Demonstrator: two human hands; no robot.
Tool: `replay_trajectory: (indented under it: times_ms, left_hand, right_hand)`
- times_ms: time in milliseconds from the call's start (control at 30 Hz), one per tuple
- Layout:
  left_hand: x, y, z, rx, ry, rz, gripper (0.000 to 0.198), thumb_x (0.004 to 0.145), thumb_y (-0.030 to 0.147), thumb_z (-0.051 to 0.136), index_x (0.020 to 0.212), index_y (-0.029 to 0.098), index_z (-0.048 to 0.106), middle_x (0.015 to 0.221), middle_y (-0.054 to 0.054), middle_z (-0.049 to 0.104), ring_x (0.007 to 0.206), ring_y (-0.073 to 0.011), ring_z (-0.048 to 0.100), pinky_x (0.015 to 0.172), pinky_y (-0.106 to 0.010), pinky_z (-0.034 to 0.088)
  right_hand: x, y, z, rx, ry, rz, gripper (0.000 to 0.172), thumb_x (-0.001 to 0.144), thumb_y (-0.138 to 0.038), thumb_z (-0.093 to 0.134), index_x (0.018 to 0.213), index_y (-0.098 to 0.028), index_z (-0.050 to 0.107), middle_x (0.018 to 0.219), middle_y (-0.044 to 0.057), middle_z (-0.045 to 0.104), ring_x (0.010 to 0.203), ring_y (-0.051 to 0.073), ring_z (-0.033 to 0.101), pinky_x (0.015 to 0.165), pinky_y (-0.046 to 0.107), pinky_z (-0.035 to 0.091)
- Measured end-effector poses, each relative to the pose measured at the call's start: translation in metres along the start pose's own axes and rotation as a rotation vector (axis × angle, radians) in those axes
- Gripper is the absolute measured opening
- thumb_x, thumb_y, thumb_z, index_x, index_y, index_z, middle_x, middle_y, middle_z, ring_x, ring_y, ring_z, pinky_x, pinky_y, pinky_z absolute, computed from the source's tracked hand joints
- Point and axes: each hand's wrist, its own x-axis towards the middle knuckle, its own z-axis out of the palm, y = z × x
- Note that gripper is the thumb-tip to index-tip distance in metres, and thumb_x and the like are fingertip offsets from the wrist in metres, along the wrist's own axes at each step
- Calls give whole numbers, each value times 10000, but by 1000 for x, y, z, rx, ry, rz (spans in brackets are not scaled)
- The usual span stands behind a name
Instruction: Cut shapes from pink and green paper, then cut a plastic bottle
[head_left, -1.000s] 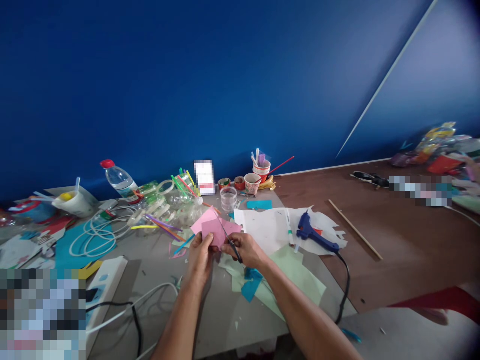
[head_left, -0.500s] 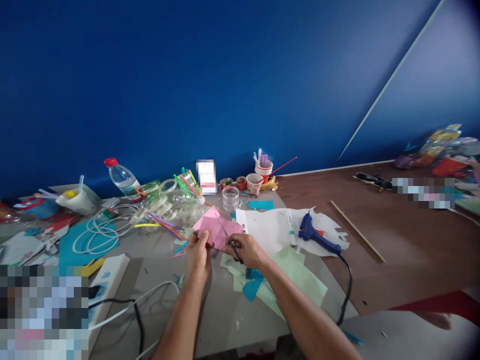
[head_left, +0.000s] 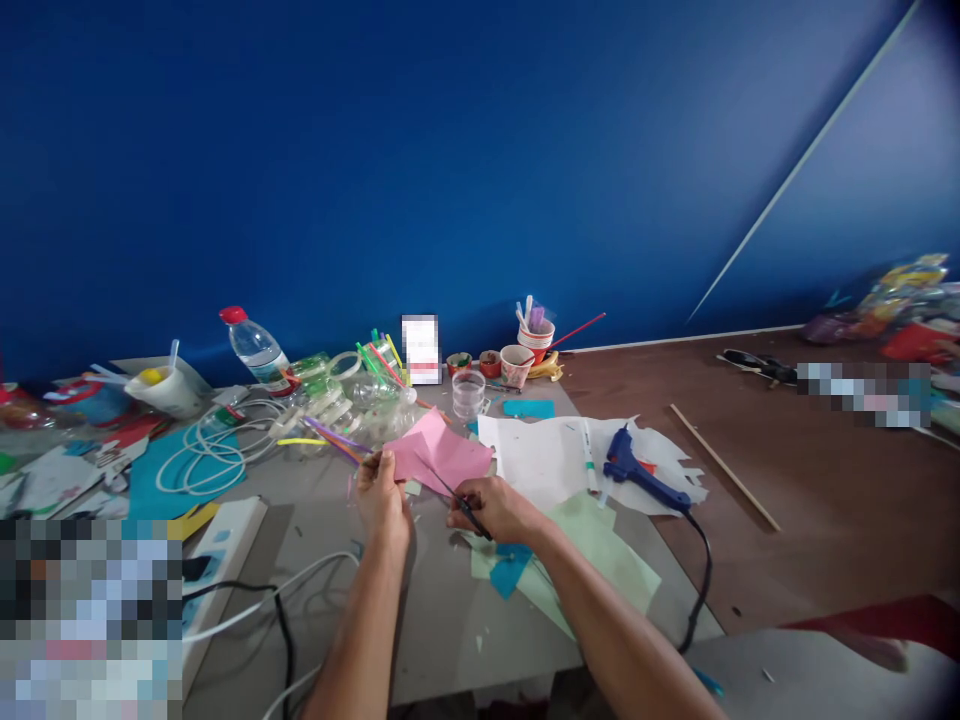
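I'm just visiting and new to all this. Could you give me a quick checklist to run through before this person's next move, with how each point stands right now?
1. Left hand gripping the pink paper: ok, at its left side.
2. Right hand gripping the scissors: ok, by the dark handles.
3. Left hand apart from the scissors: ok, a gap shows between them.
4. Scissors open or closed: cannot tell, too fine to make out.
5. Glue gun away from both hands: ok, it lies on the white paper to the right.
6. Glue gun cool: cannot tell, heat doesn't show.
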Motion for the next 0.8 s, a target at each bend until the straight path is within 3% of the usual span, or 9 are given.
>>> replay_trajectory:
  times_ms: [133,267,433,800]
  left_hand:
    - [0,0,1,-53,-48,-8,436,514,419,820,753,196,532,678,38,617,612,-122,609,655,-282,490]
    - [-5,0,3,-63,-139,-91,466,562,530,781,786,188,557,684,15,626,601,-124,603,624,-270,465]
    - [-13,-1,6,-22,-197,-127,461,534,488,816,763,176,566,652,27,616,546,-95,569,584,-241,446]
    - [-6,-3,4,18,-136,-61,436,491,418,834,615,175,495,497,70,523,440,-58,481,506,-200,396]
  right_hand:
    - [-1,1,0,-14,-6,-29,221,747,-366,675,732,-147,651,541,-37,518,523,79,427,474,191,289]
    - [1,3,0,67,49,-24,257,748,-401,677,740,-147,635,506,-44,488,502,82,415,469,198,293]
    - [3,4,1,175,95,-13,291,755,-433,671,744,-146,625,473,-54,456,465,80,388,445,202,282]
    - [-1,-3,1,-30,47,-49,205,746,-351,671,729,-149,640,556,-45,479,548,81,402,493,183,296]
